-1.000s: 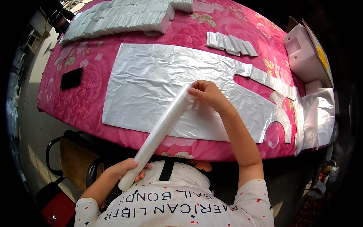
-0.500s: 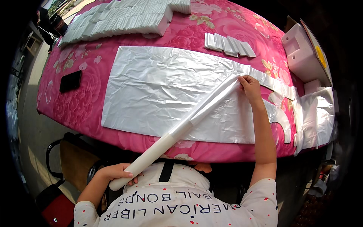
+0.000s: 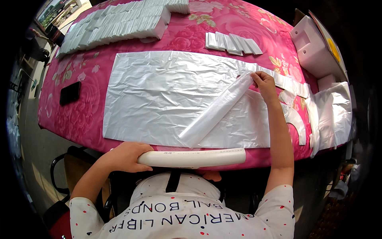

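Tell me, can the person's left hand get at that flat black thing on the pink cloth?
Probably, with a stretch: nothing tall stands between the left hand and the flat black thing. But that hand holds the white tube, which would likely need putting down first.

Apparent packing workshop
Plastic bag [image 3: 151, 91] lies flat, folded packets [image 3: 115, 26] stand rowed on floral-clothed counter [image 3: 81, 123]; foam box [image 3: 318, 51] at right end.

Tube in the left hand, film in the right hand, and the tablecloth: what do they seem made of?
Tube: probably rigid plastic, smooth and off-white, with a soft sheen and faint print.
Film: apparently thin plastic, glossy, by its bright highlights and soft folds.
Tablecloth: pink, flower-printed, slightly shiny; fabric or vinyl, I can't tell which.
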`<state>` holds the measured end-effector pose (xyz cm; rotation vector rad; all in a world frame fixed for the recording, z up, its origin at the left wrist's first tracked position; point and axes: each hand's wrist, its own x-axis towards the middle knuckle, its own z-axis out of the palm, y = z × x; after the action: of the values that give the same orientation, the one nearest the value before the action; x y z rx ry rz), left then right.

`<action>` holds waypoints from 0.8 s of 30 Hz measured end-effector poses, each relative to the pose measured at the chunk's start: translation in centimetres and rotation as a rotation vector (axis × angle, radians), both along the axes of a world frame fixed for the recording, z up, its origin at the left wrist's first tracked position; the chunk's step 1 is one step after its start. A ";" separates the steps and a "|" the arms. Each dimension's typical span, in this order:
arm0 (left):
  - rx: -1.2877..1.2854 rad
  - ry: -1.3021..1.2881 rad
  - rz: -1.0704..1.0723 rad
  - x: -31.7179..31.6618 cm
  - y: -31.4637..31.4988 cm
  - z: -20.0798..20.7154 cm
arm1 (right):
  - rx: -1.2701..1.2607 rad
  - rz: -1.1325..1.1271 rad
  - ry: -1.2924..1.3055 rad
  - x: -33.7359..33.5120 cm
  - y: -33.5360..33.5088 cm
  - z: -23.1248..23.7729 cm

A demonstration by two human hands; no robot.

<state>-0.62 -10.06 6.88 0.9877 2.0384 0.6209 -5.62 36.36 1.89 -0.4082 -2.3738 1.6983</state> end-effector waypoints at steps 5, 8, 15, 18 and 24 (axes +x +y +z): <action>0.269 0.645 0.044 -3.6 5.8 -0.9 | -0.114 0.212 -0.031 -2.9 -5.0 -0.2; 0.598 0.677 -0.010 -3.1 8.0 -1.9 | -0.100 0.250 -0.081 -3.4 -6.7 -0.6; 0.413 0.533 -0.349 -0.1 7.6 -5.4 | 0.017 0.284 -0.158 -4.8 -6.7 -0.3; 0.320 0.602 -0.390 0.7 7.5 -6.5 | 0.033 0.260 -0.211 -4.9 -6.5 -0.1; 0.228 0.662 -0.284 3.8 8.0 -7.3 | 0.237 0.019 0.060 -1.5 -10.3 2.5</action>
<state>3.14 -2.08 -0.45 1.7626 2.3422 0.4067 -7.14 26.05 4.36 -0.2920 -2.5030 1.3919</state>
